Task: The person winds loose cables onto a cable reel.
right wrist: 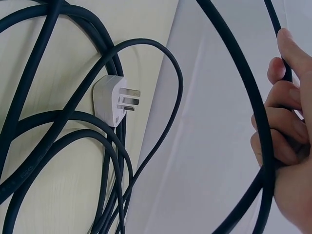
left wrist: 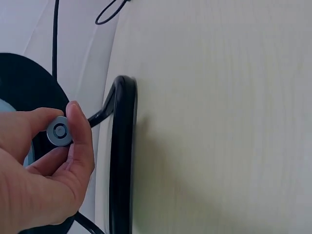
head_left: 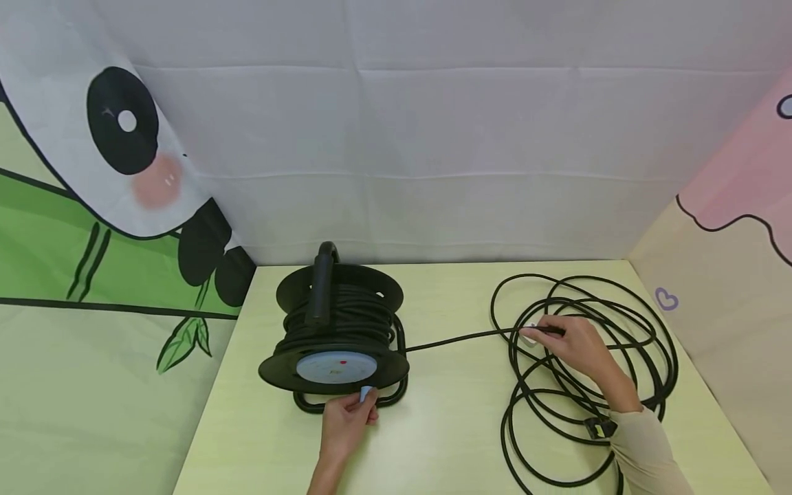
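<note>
A black cable reel (head_left: 272,372) stands upright at the left of the table, wound with black cable and fitted with a pale blue disc on its near side. My left hand (head_left: 348,425) pinches a small grey-blue knob (left wrist: 59,131) at the reel's lower front rim, between thumb and fingers. From the reel's right side a stretch of black cable (head_left: 458,339) runs to my right hand (head_left: 580,347), whose fingers are curled round it. In the right wrist view, a white three-pin plug (right wrist: 109,100) lies among loose cable loops, apart from that hand.
Loose cable loops spread over the right of the pale table (head_left: 445,426), under my right forearm. A small black piece with a yellow mark (head_left: 599,428) lies by the sleeve. The reel's black tube frame (left wrist: 123,156) rests on the table. A white cloth (head_left: 464,158) hangs behind.
</note>
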`<state>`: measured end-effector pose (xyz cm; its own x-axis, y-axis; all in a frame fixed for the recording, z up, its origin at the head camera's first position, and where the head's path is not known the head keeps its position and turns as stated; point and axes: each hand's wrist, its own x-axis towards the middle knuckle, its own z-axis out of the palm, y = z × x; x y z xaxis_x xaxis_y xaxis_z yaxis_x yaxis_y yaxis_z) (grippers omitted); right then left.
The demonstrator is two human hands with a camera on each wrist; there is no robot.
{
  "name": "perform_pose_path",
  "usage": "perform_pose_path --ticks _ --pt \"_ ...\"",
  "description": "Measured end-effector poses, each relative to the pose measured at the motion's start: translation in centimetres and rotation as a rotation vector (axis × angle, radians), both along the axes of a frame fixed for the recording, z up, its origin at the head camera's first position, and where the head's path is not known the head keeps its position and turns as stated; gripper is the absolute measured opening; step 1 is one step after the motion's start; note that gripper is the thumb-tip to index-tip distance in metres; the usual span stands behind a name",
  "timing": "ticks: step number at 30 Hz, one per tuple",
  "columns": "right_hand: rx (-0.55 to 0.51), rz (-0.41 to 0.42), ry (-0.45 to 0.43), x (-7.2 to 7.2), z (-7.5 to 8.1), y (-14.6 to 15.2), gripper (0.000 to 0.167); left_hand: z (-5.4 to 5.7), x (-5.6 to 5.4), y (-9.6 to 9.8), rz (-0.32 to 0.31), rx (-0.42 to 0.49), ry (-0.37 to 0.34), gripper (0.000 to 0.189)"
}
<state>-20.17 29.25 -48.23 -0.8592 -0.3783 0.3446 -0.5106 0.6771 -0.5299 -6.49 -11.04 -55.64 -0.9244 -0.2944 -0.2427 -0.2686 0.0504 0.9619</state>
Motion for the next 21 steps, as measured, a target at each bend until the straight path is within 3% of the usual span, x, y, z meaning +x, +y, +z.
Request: perform_pose_path --ticks 12,21 --pt "0.019 -0.009 -0.066 -1.6 0.1 0.6 0.022 -0.3 0.0 -1.5 0.09 -0.03 -0.069 0.029" --pt "0.028 -0.077 -0.084 -1.2 0.2 2.4 0.018 -0.2 0.5 -3.5 0.138 -0.05 -0.079 0.031"
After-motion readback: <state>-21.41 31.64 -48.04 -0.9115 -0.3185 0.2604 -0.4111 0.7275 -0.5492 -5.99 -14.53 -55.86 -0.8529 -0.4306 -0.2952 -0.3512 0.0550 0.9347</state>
